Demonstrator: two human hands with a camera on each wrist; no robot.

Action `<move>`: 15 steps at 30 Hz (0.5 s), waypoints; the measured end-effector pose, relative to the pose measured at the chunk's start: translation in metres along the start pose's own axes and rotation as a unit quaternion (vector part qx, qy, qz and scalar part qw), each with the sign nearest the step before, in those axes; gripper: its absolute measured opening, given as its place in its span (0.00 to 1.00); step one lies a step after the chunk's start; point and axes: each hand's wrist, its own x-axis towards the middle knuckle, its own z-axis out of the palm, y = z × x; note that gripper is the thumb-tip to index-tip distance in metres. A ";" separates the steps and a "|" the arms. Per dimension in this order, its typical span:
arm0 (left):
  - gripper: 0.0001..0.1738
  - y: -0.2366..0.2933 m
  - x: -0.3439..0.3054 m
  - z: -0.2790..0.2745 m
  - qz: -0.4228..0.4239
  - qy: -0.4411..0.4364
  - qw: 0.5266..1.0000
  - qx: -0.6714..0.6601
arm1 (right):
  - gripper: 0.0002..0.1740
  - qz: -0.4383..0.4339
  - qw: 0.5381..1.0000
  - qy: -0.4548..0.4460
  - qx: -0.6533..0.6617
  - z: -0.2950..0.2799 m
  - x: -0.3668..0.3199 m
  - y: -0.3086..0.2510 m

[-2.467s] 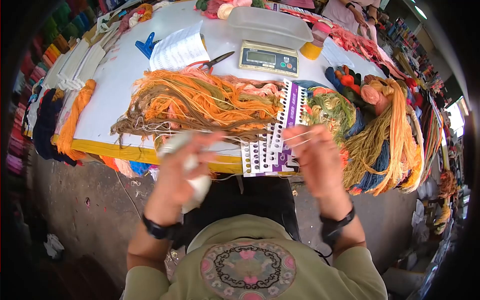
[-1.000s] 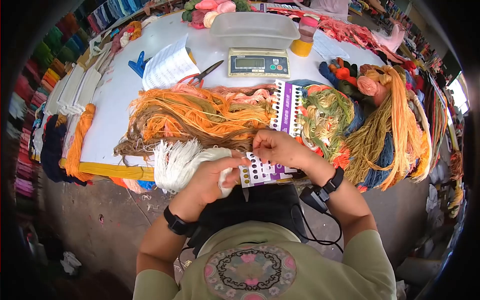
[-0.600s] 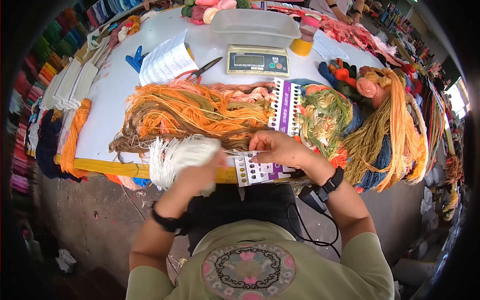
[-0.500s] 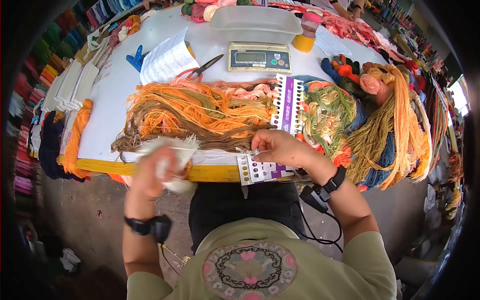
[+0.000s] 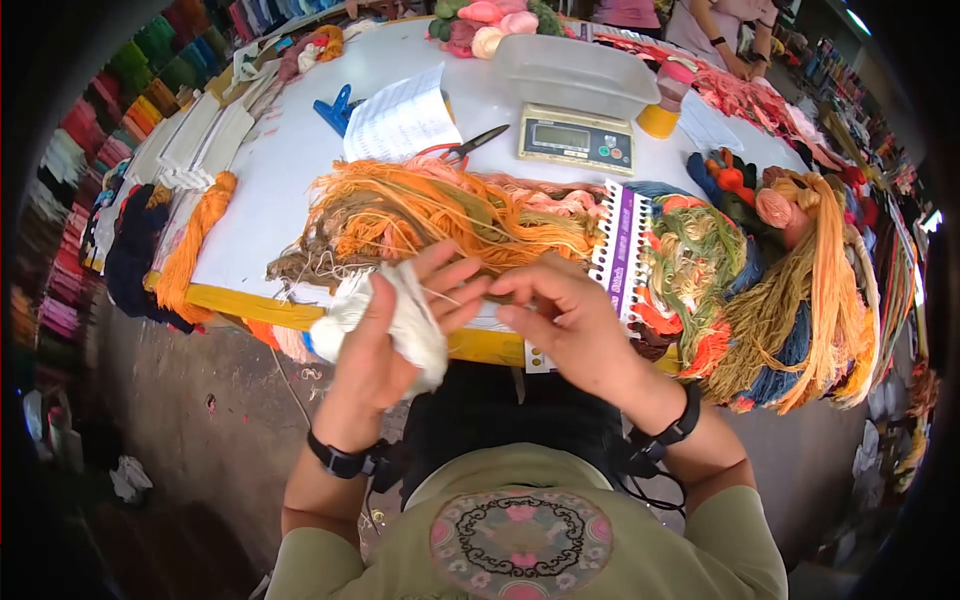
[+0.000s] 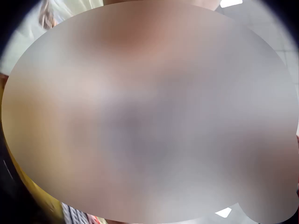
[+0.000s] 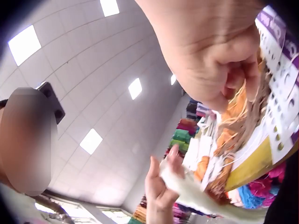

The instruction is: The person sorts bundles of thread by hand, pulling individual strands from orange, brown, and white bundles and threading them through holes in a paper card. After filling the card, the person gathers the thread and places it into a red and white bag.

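Note:
In the head view my left hand [image 5: 368, 362] is palm up at the table's front edge, fingers straight and spread. A white skein of yarn [image 5: 415, 330] lies across it between thumb and fingers. The right wrist view shows the same skein [image 7: 198, 191] trailing from the left hand [image 7: 159, 189]. My right hand [image 5: 590, 335] is just right of the left fingertips. Its fingers are bent, with thumb and index apart in the head view; I cannot tell whether they hold a thread. Beneath it, punched white cards [image 5: 540, 358] are mostly hidden. The left wrist view is blurred over.
Orange and brown yarn [image 5: 410, 215] lies behind my hands. A purple and white punched card [image 5: 620, 245] stands between it and green multicoloured yarn [image 5: 690, 250]. Farther back are scissors [image 5: 470, 145], a written sheet [image 5: 405, 115], a blue clip [image 5: 338, 108] and a scale [image 5: 575, 138] behind which sits a plastic tray [image 5: 575, 75].
My left hand, blurred and farther left half a second ago, has come back rightward with the skein, fingers spread. The right hand has moved slightly left, near its fingertips. The head view has shifted.

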 end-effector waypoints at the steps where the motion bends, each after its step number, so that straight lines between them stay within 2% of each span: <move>1: 0.46 -0.010 0.005 0.006 0.008 0.010 1.000 -0.015 | 0.10 -0.034 0.999 0.018 0.009 0.003 -0.001 -0.008; 2: 0.46 -0.015 0.007 0.008 0.006 0.000 1.000 -0.016 | 0.11 -0.078 0.996 0.040 0.015 0.007 -0.002 -0.007; 4: 0.43 -0.023 0.009 0.010 -0.012 -0.074 0.997 -0.007 | 0.09 -0.091 0.990 0.060 0.095 0.017 -0.001 0.004; 5: 0.38 -0.027 0.009 0.013 -0.006 -0.077 0.997 -0.013 | 0.09 -0.090 0.989 0.065 0.093 0.014 -0.005 0.005; 6: 0.38 -0.027 0.011 0.014 -0.009 -0.080 0.997 -0.013 | 0.08 -0.090 0.991 0.066 0.072 0.009 -0.008 0.006; 8: 0.34 -0.023 0.016 0.018 0.027 0.014 0.998 -0.053 | 0.06 -0.087 0.993 0.064 0.052 -0.005 -0.016 0.011; 10: 0.32 -0.008 0.023 -0.007 0.065 0.059 0.994 -0.072 | 0.05 -0.075 0.958 0.135 0.242 -0.029 -0.029 0.017; 11: 0.31 0.004 0.024 -0.027 0.076 0.088 0.992 -0.056 | 0.04 -0.023 0.902 0.175 0.393 -0.048 -0.033 0.012; 12: 0.33 0.018 0.022 -0.049 0.090 0.106 0.990 -0.005 | 0.05 0.029 0.820 0.210 0.532 -0.073 -0.040 0.007; 13: 0.31 0.035 0.015 -0.061 0.100 0.159 0.982 -0.010 | 0.06 0.012 0.828 0.200 0.524 -0.107 -0.057 0.014; 14: 0.31 0.048 0.016 -0.077 0.154 0.213 0.964 0.028 | 0.03 -0.046 0.803 0.206 0.558 -0.143 -0.072 0.031; 15: 0.30 0.062 0.009 -0.088 0.177 0.256 0.950 0.034 | 0.03 -0.044 0.819 0.276 0.502 -0.183 -0.088 0.041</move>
